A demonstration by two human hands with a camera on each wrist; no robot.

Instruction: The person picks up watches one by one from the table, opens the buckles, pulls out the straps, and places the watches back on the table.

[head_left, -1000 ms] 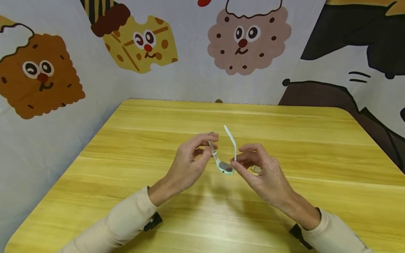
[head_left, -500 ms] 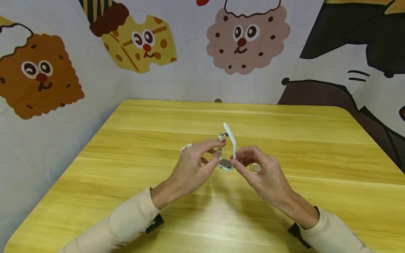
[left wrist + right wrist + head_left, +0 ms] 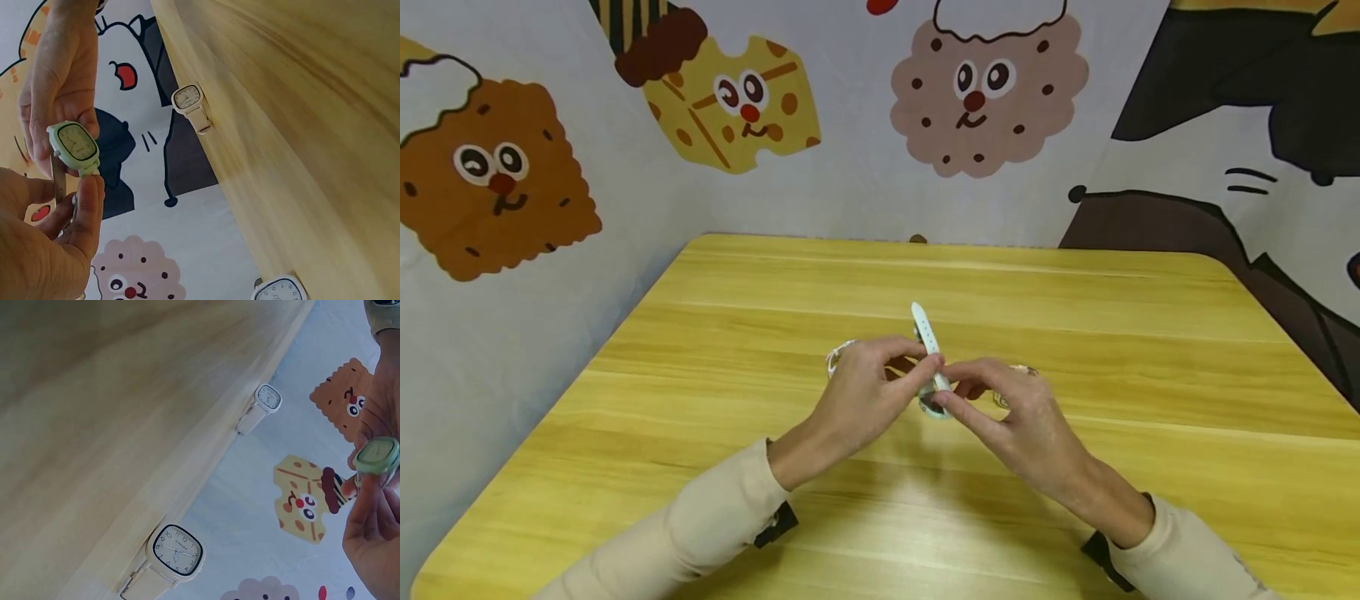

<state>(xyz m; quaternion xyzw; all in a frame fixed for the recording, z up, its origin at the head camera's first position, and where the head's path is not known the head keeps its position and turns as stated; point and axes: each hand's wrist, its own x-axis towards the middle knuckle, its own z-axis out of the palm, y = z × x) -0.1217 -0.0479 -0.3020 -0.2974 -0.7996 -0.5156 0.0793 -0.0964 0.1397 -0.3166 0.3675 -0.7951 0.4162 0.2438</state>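
A pale mint-green watch [image 3: 936, 404] is held between both hands above the table, its holed strap end standing up. My left hand [image 3: 868, 387] pinches the strap between thumb and fingers. My right hand [image 3: 1026, 417] grips the watch beside its case with thumb and index finger. In the left wrist view the square dial of the mint watch [image 3: 76, 142] faces the camera, with my left hand [image 3: 47, 237] below it and my right hand [image 3: 65, 87] above. The buckle end is mostly hidden by fingers.
On the wooden table [image 3: 700, 500], a white watch [image 3: 835, 358] lies just beyond my left hand. A cream watch [image 3: 1000, 400] is partly hidden behind my right hand; its numbered dial [image 3: 178, 550] shows in the right wrist view. A cartoon-printed cloth [image 3: 850, 200] hangs behind the table.
My left hand has moved right, from the buckle-side strap to the holed strap end, closer to my right hand. The upright strap has shifted left and turned its holed face into view.
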